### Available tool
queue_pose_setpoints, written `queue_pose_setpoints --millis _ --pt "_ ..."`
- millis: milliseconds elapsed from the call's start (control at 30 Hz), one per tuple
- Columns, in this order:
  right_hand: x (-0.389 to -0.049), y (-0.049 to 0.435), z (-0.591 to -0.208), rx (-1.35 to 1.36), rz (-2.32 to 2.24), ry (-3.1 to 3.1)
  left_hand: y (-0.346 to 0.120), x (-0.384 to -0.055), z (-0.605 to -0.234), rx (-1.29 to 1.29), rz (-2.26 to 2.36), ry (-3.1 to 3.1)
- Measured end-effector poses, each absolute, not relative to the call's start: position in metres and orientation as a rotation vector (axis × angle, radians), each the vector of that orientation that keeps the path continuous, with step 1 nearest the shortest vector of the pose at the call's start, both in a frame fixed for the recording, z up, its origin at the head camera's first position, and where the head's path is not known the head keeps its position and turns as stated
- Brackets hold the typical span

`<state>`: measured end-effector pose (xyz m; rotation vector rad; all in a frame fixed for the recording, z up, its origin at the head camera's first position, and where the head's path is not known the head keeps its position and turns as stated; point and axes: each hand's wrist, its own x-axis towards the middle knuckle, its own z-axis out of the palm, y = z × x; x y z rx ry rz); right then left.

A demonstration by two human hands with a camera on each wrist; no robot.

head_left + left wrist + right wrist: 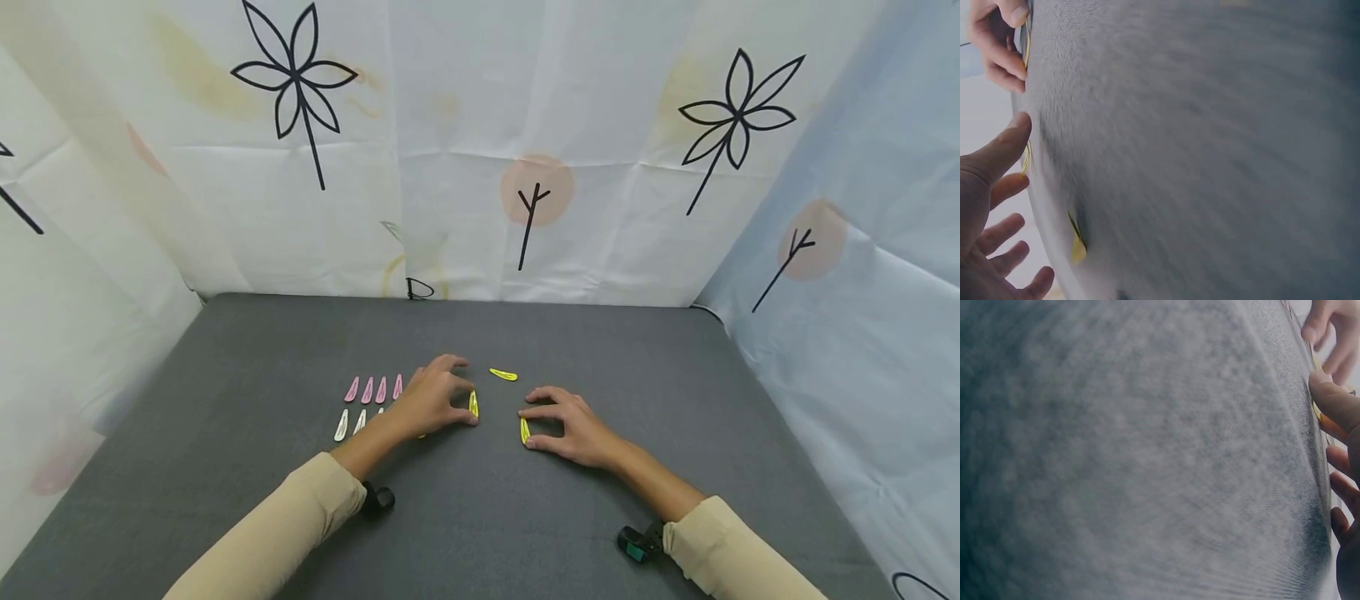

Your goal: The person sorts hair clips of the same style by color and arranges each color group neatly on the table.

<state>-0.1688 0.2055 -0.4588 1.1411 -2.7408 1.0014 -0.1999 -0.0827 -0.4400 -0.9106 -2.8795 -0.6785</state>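
Near the middle of the dark table, my left hand (431,402) holds a yellow snap hair clip (473,404) lengthwise between thumb and index finger. To its right, my right hand (573,429) pinches a second yellow hair clip (524,431) by its two ends in the same way. Both clips lie at the table surface, a short gap apart. Another yellow clip (503,375) rests untouched beyond the hands; the left wrist view also has a loose yellow clip (1077,240). Under the left wrist, a bit of yellow (422,435) peeks out, mostly hidden.
Left of the left hand, several pink clips (367,390) form a row, with white clips (341,425) in a row nearer, partly covered by the forearm. Patterned white cloth (465,225) walls the grey table (480,533) at the back and sides.
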Motion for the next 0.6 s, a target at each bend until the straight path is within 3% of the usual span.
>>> queue_pose_setpoints --millis 600 --pt "-0.167 0.203 -0.457 1.125 1.029 -2.756 -0.132 -0.177 -0.442 -0.925 -0.655 -2.867"
